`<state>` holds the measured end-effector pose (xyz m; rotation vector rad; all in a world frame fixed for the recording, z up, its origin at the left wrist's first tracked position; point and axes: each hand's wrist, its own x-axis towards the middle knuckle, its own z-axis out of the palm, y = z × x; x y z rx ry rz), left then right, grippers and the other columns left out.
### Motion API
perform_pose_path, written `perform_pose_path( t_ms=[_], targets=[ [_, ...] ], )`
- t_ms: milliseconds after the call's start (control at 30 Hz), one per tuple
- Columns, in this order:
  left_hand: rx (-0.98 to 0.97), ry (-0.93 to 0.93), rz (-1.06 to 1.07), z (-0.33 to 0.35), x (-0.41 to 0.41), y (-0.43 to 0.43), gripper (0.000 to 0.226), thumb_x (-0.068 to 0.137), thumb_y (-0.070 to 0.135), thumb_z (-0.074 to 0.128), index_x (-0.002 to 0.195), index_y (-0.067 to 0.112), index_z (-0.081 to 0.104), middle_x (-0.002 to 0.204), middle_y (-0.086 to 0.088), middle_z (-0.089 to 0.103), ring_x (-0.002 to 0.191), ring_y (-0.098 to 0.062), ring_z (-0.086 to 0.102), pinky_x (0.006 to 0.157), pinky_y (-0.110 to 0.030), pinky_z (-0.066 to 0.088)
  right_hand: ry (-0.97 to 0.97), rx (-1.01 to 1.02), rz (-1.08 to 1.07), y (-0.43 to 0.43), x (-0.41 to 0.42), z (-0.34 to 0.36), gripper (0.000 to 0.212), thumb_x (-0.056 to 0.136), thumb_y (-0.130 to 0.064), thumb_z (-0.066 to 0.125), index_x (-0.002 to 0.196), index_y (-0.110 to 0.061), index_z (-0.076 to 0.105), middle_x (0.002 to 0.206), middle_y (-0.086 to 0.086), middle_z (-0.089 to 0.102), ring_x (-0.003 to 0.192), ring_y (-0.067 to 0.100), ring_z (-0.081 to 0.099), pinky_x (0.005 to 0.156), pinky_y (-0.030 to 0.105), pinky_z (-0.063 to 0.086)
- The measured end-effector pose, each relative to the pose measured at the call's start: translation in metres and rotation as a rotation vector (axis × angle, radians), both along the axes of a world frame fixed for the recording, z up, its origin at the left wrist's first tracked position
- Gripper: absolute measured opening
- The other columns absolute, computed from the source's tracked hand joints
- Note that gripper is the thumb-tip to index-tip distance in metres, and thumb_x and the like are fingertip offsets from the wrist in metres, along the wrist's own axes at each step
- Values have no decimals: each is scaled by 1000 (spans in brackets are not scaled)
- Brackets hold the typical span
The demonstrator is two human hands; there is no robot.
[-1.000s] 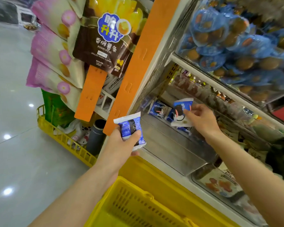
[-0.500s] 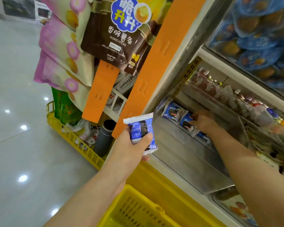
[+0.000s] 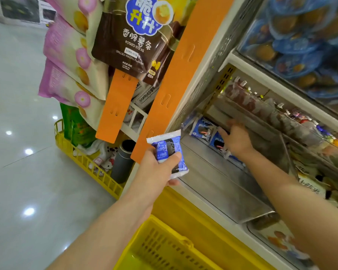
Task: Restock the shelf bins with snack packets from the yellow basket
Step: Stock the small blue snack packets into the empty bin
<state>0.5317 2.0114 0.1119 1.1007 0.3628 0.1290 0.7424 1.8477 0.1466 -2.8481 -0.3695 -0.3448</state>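
Glossy pale flooring (image 3: 18, 172) is recorded left of a shop shelving unit, with ceiling lights reflected in it. An orange strip (image 3: 176, 84) is fixed up the corner of the unit. A brown potato-stick bag (image 3: 137, 39) and pink bags (image 3: 66, 55) are hung beside it. Below these, a yellow floor rack (image 3: 90, 168) is noted, with green bags (image 3: 74, 125) and a grey cylinder (image 3: 123, 162) stood in it.

A yellow basket (image 3: 176, 240) is seen at the bottom edge, directly under the left forearm; its contents cannot be made out.

A blue-and-white snack packet (image 3: 168, 152) is held in the left hand (image 3: 156, 170), in the air just outside the front left corner of the shelf bin (image 3: 222, 184). The thumb is laid across the packet's face and the fingers are curled behind it, so the packet is clamped.

The right hand (image 3: 236, 139) is extended deep into the same bin, palm down. Its fingers are stretched forward and slightly apart, over the stocked packets (image 3: 202, 130) lined up at the rear left of the bin. Nothing is seen gripped. The hand is blurred, so contact with the packets cannot be confirmed.

Most of the bin floor is bare and reflective. On the shelf above, an upper bin (image 3: 293, 45) is filled with blue-wrapped round cakes.
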Motion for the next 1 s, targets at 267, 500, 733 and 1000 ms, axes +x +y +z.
perform_pose_path(
  t_ms=[267,500,733,1000],
  targets=[
    [-52,-79,-226,16,-15,-11,34,89,8,57,121,15,50,104,-7,64,71,-14,68,49,-23,52,283,614,278,20,-149,33,18,97,-31,43,107,-19,53,96,-5,64,74,6,65,67,23,54],
    [365,-113,-190,18,-33,-31,19,90,20,59,106,30,53,106,2,58,93,-14,60,81,-32,51,354,721,376,-7,-197,46,7,88,-11,60,86,-6,64,84,10,69,73,9,67,64,20,57],
    [-441,23,-344,39,-47,-49,40,98,37,36,109,7,60,92,-15,71,74,-23,71,60,-36,57,-228,-33,786,-46,-233,44,19,84,-30,61,84,-14,71,107,-1,65,106,8,59,89,20,48],
    [-208,-133,-373,42,-60,-65,22,91,10,51,112,11,58,93,-6,71,76,-11,70,62,-22,54,-110,163,585,-62,-260,49,34,86,-44,49,117,-30,53,119,-21,50,113,-7,47,97,13,41]
  ],
)
